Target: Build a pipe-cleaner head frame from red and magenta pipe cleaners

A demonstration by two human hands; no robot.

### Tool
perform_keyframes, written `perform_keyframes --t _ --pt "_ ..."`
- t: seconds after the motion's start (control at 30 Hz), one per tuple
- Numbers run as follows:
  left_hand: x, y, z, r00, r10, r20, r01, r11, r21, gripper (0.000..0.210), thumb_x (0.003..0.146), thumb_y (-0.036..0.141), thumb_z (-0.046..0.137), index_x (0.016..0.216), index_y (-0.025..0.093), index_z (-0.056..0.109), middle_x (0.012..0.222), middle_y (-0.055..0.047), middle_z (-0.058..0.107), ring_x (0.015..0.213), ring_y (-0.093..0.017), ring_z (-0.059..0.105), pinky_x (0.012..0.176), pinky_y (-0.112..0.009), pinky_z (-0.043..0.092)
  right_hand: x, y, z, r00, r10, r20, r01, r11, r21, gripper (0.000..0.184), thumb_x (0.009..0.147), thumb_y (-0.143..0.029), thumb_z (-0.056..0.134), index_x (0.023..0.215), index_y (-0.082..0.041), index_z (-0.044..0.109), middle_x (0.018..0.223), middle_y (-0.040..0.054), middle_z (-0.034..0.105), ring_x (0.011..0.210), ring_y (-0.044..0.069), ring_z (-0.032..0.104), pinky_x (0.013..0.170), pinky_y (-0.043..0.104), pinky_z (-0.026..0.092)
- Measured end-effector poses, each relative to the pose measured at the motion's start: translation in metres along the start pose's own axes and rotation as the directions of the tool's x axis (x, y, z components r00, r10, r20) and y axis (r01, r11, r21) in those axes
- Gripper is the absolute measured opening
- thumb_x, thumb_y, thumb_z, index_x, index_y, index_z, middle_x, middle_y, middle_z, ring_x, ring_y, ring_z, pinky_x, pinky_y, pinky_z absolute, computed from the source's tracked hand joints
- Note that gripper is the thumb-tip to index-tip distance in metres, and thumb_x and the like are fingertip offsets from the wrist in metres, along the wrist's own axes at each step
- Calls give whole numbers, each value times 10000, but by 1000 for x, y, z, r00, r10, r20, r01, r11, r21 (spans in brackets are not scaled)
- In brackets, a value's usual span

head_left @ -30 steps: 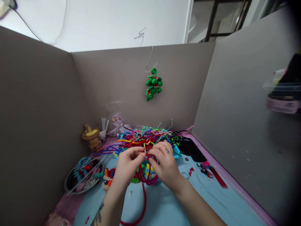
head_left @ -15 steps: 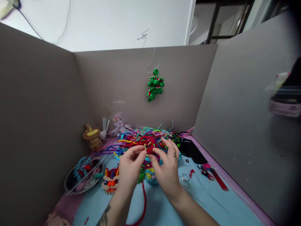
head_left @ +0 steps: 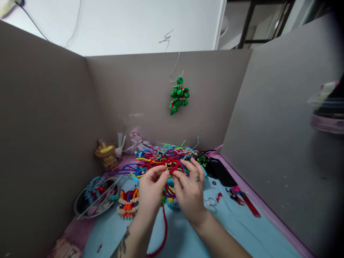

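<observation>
Both hands are raised over the table, their fingertips meeting at a small red fuzzy pipe-cleaner piece (head_left: 170, 167) with yellow bits on it. My left hand (head_left: 152, 184) pinches its left side between thumb and index finger. Thumb and index finger of my right hand (head_left: 190, 186) close on its right side, while the other fingers stay lifted and bent. A red fuzzy strand (head_left: 165, 225) trails down below the hands onto the blue table cover; where its upper end goes is hidden. Behind the fingers lies a heap of many-coloured pipe cleaners (head_left: 158, 152), which blends with the held piece.
A bowl (head_left: 77, 206) with blue fuzzy work stands left, beside an orange-and-cream piece (head_left: 127, 206). Scissors (head_left: 211, 205), a black phone-like slab (head_left: 223, 173) and a red strip (head_left: 251, 206) lie right. A green ornament (head_left: 179, 96) hangs on the grey back panel (head_left: 129, 89).
The hands remain together at the red piece, with small finger shifts; my right fingers have moved slightly left. The camera view has shifted a little.
</observation>
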State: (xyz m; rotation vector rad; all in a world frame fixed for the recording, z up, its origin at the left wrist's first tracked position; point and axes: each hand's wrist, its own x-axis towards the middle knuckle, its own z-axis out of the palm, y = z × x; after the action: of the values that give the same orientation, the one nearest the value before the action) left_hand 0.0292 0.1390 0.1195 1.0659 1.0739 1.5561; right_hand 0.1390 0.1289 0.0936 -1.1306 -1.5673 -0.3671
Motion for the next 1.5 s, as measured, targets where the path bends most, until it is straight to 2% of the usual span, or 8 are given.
perform_keyframes --t 0.53,0.73,0.83,0.9,1.07,1.2,1.37,1.5 --pt "10 -1 -8 996 -67 64 66 998 17 234 552 242 765 742 124 696 698 -46 701 633 -141 628 645 -249 490 7 11 -7 987 -129 96 122 990 70 224 832 -146 503 993 -258 611 968 31 637 1066 229 515 1017 501 258" --pt "2 0 -10 966 186 177 -228 938 259 126 708 245 659 798 177 714 785 -49 715 722 -166 649 691 -258 503 13 13 -8 978 66 198 -111 968 227 157 839 -176 468 747 -202 592 922 59 583 971 213 514 889 406 389" --pt "-1 3 -14 887 343 309 -443 823 355 124 758 232 616 815 213 725 828 -48 716 775 -172 648 743 -267 496 17 18 -9 913 176 367 -302 898 319 225 845 -202 452 651 -187 563 947 63 554 927 194 537 813 348 440" --pt "-1 4 -16 875 343 342 -461 806 372 126 759 235 617 821 218 726 822 -46 717 766 -172 650 744 -268 498 19 19 -10 880 194 434 -360 868 342 236 841 -213 469 629 -185 571 959 60 552 925 192 548 814 342 448" --pt "6 3 -15 965 191 178 -239 920 311 142 702 255 661 806 174 713 767 -50 721 708 -177 661 667 -262 520 16 14 -11 977 122 172 -164 953 256 96 803 -204 565 863 -215 639 1033 73 544 1044 231 492 909 412 408" --pt "8 2 -13 980 145 140 -180 942 282 154 676 249 671 791 153 704 751 -54 720 690 -172 662 657 -260 526 11 9 -8 999 -39 19 37 992 123 128 786 -151 591 851 -244 650 1049 58 546 1111 257 442 966 473 368" --pt "6 1 -13 966 139 217 -199 937 288 158 697 248 650 809 151 705 776 -57 721 709 -170 664 661 -254 526 8 9 -7 999 -37 -3 37 996 78 130 794 -143 587 837 -249 650 1081 53 541 1131 261 415 969 477 362" --pt "4 3 -15 948 140 286 -237 910 341 161 727 247 628 832 156 709 821 -59 725 751 -173 666 696 -254 522 9 10 -4 990 44 134 -66 984 168 147 791 -121 532 763 -229 627 1055 59 550 1111 255 415 952 457 353"
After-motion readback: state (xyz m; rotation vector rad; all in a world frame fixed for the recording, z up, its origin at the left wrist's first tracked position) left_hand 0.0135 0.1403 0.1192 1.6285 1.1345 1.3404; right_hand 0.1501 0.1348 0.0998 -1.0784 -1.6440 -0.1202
